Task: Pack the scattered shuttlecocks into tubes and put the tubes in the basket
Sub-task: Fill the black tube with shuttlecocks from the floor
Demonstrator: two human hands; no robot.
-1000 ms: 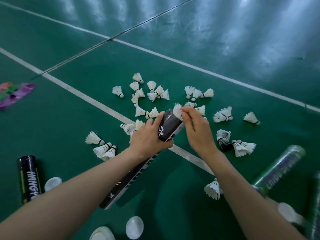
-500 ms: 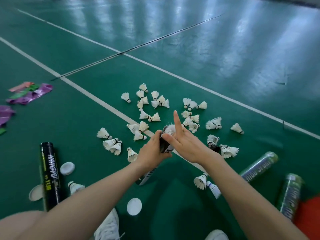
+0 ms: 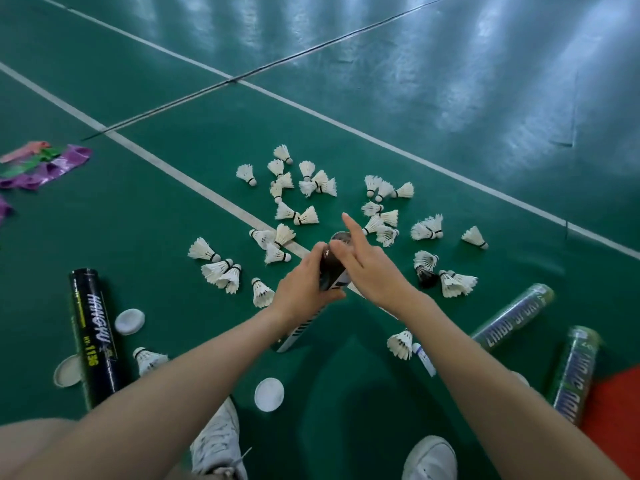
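Note:
My left hand (image 3: 304,289) grips a black tube (image 3: 333,268) near its open top, held nearly upright over the green floor. My right hand (image 3: 367,263) rests against the tube's mouth, index finger stretched out, other fingers bent at the rim; no shuttlecock shows in it. Several white shuttlecocks (image 3: 304,188) lie scattered on the court beyond the tube, with more to the left (image 3: 221,271) and right (image 3: 457,282). A second black tube (image 3: 91,334) lies at the left. Two green tubes (image 3: 512,317) (image 3: 575,372) lie at the right.
White tube caps (image 3: 130,321) (image 3: 269,394) (image 3: 67,370) lie on the floor near me. Purple, green and pink strips (image 3: 45,164) lie at far left. An orange object (image 3: 613,424) shows at the bottom right edge. My white shoes (image 3: 218,441) (image 3: 429,459) are below.
The tube has been tipped from slanting to nearly upright. The shuttlecock that my right hand held at the tube's mouth is out of sight, and my index finger has straightened.

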